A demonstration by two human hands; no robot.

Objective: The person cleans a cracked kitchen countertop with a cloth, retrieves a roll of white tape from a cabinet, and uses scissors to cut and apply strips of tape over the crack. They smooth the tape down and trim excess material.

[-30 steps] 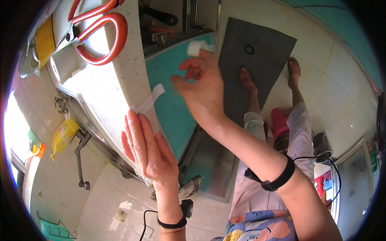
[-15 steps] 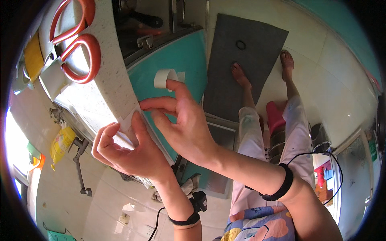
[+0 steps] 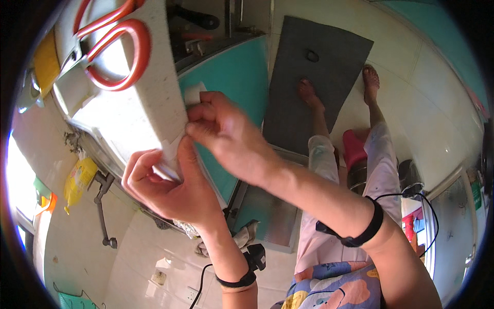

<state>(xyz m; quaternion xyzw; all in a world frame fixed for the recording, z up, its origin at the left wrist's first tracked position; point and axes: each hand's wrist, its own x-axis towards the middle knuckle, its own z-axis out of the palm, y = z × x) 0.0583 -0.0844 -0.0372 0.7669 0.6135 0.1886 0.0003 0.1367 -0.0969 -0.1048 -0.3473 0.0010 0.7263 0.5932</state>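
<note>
Pale pink trousers with a greenish patch meet a blue top patterned in pink and yellow; black arm straps have thin cables, one a small box.

Red-handled scissors block the upper left; between them and the left hand, left of centre, a hand could pass over the speckled countertop.

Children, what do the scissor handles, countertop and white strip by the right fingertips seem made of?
Scissor handles: likely plastic, glossy red-orange with highlights. Countertop: perhaps stone or composite, smooth, speckled. White strip: possibly paper or tape, thin, matt, but blurred.
</note>
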